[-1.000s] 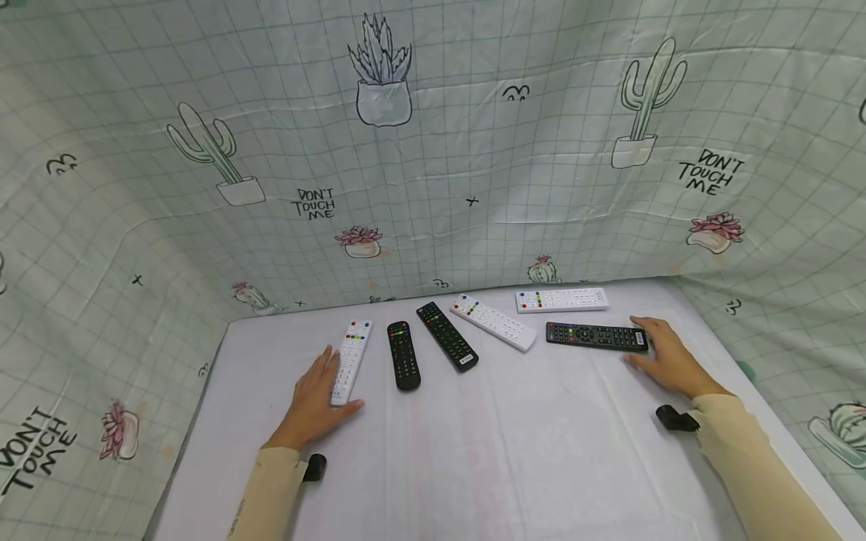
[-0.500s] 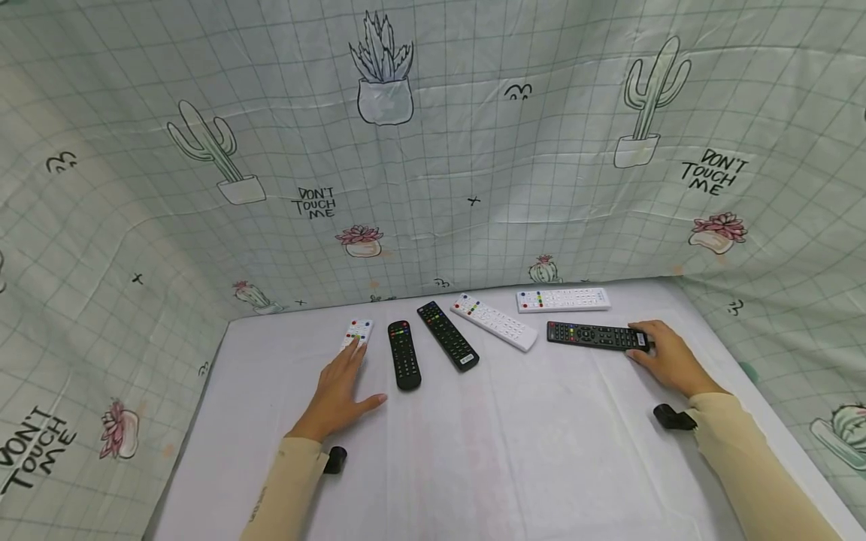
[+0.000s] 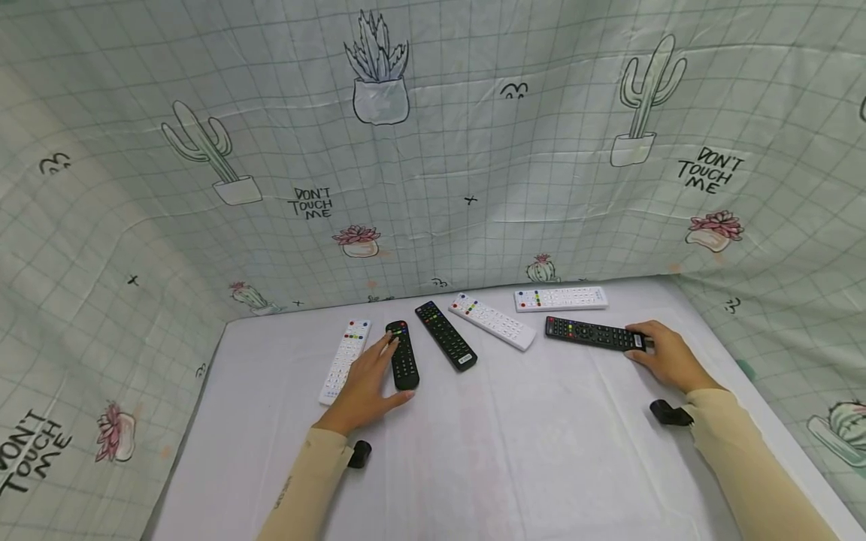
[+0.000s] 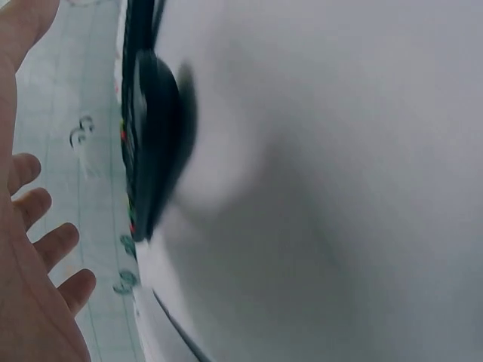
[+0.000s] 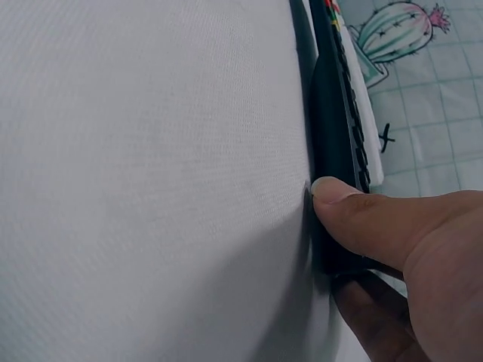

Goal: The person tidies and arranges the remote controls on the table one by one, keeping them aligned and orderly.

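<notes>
My left hand (image 3: 365, 383) hovers over a black remote control (image 3: 404, 364) with rounded ends, its fingers spread and relaxed. In the left wrist view that remote (image 4: 155, 143) appears apart from the palm and fingers. A white remote control (image 3: 345, 361) lies just left of it, its lower right part hidden by my hand. At the right, my right hand (image 3: 670, 357) pinches the near end of another black remote control (image 3: 588, 333). The right wrist view has the thumb (image 5: 355, 211) pressed on the long side of this remote (image 5: 332, 136), with fingers on the other side.
Between the hands lie a black remote control (image 3: 446, 336) and a slanted white remote control (image 3: 492, 321). Another white remote control (image 3: 561, 299) sits behind the one at my right hand. A cactus-print cloth (image 3: 433, 165) walls the back and sides of the white table (image 3: 501, 451).
My left hand has moved right, from the left white remote to above the rounded black one. My right hand has taken hold of its black remote, whose far end has swung slightly toward the back.
</notes>
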`<state>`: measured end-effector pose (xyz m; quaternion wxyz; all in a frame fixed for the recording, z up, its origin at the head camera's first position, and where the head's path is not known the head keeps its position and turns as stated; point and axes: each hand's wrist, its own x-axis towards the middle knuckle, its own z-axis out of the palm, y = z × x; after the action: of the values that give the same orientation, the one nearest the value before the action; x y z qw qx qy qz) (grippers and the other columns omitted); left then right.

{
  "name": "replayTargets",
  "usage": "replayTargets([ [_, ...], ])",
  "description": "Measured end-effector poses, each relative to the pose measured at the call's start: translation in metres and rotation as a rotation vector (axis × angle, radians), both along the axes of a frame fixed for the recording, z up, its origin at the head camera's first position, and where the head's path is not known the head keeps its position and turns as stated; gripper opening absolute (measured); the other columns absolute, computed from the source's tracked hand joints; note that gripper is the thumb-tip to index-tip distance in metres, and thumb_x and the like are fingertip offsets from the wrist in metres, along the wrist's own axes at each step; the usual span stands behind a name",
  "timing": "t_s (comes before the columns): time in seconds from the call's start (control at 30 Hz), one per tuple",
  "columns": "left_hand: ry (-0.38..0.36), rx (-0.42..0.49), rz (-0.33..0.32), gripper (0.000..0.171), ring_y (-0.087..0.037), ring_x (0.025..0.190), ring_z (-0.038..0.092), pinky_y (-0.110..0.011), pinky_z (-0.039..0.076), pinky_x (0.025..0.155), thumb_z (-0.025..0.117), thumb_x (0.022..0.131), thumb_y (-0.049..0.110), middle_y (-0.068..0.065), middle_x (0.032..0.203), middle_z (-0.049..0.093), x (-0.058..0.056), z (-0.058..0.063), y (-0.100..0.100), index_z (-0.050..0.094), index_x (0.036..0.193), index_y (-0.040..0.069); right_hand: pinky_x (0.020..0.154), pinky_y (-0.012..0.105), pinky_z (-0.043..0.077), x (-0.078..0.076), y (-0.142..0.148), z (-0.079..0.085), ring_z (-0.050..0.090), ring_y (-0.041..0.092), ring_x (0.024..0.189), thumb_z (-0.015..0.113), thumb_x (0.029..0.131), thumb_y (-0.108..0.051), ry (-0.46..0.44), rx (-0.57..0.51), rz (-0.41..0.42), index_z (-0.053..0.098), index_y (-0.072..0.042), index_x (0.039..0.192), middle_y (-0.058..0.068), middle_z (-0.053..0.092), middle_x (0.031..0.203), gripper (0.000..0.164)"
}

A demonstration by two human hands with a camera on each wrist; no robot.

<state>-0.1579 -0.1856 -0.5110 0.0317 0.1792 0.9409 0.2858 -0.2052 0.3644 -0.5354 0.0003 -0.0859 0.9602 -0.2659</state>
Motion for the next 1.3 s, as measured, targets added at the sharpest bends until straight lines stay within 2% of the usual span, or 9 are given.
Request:
replayTargets([
  [0.23, -0.031, 0.013, -0.060, 0.095, -0.040, 0.159, 0.023, -0.064, 0.022, 0.126, 0.080, 0.094, 0.041, -0.015, 0.175, 0.020, -0.007, 0.004, 0.025, 0.030, 0.166, 0.004, 0.103, 0.071, 0.045, -0.001, 0.001, -0.002, 0.052, 0.061, 0.125, 0.075, 0.093, 0.001, -0.003, 0.000, -0.001, 0.054, 0.017, 0.137, 0.041, 0.053, 0.134, 0.052],
  [0.63, -0.041, 0.067, -0.134, 0.091, -0.037, 0.159, 0.024, -0.068, 0.020, 0.125, 0.075, 0.097, 0.042, -0.010, 0.175, 0.023, -0.015, -0.002, 0.064, 0.029, 0.167, 0.005, 0.104, 0.068, 0.046, 0.000, -0.003, -0.002, 0.052, 0.060, 0.126, 0.076, 0.091, 0.004, -0.019, -0.031, -0.023, 0.055, 0.018, 0.137, 0.041, 0.052, 0.135, 0.052],
  [1.03, -0.063, 0.158, -0.176, 0.086, -0.036, 0.159, 0.027, -0.059, 0.025, 0.127, 0.074, 0.100, 0.035, -0.013, 0.172, 0.029, -0.016, -0.003, 0.099, 0.030, 0.166, 0.003, 0.107, 0.070, 0.044, 0.003, -0.003, -0.001, 0.049, 0.060, 0.128, 0.075, 0.092, 0.002, -0.045, -0.031, -0.043, 0.053, 0.018, 0.139, 0.042, 0.050, 0.138, 0.054],
  [1.3, -0.131, 0.183, -0.174, 0.085, -0.032, 0.160, 0.025, -0.051, 0.025, 0.129, 0.073, 0.101, 0.035, -0.010, 0.173, 0.029, -0.017, -0.006, 0.119, 0.027, 0.168, 0.008, 0.107, 0.070, 0.043, 0.004, -0.004, -0.001, 0.049, 0.061, 0.129, 0.076, 0.092, 0.002, -0.047, -0.031, -0.039, 0.053, 0.017, 0.139, 0.041, 0.050, 0.138, 0.054],
])
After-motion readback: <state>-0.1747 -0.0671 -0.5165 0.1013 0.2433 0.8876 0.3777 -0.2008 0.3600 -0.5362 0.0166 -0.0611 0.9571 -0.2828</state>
